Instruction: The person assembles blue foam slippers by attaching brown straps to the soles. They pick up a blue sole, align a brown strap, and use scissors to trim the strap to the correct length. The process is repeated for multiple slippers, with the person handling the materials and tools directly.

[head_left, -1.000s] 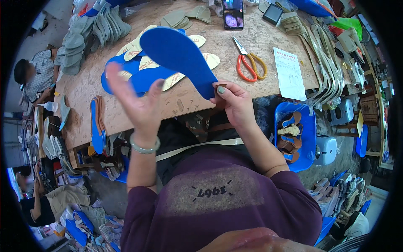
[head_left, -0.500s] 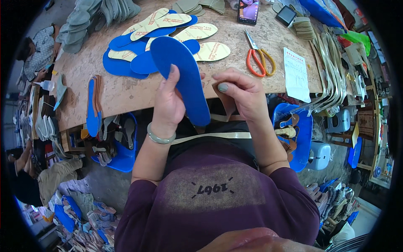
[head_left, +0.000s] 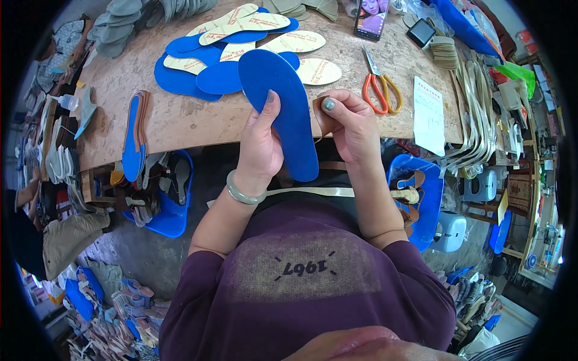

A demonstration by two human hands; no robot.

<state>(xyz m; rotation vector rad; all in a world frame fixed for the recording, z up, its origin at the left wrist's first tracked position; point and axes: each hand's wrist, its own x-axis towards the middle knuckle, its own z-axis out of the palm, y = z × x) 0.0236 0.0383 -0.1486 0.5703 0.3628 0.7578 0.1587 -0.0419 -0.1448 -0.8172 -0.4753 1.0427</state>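
Note:
Over the table's near edge, my left hand [head_left: 263,141] grips a blue insole [head_left: 282,117], thumb on its blue face and fingers behind. The insole is tilted, its wide end up and away from me. Just right of it, my right hand [head_left: 355,123] pinches a brown leather-like strip [head_left: 324,120] between thumb and fingers. Part of that strip is hidden by the hand, and whether it touches the insole I cannot tell. Beyond my hands lies a loose pile of insoles [head_left: 208,54], some blue side up, others showing cream printed backing.
Scissors [head_left: 382,90] with red and yellow handles, a paper sheet [head_left: 428,117] and a phone [head_left: 369,19] lie on the table [head_left: 174,129]. Narrow blue and brown insoles [head_left: 133,141] sit at left. Blue bins [head_left: 171,210] stand below the edge. Long pale strips [head_left: 475,114] hang at right.
My head view has shifted slightly. The brown strip, which hung below my right hand, now shows raised and bent close to the insole. My left hand keeps its hold.

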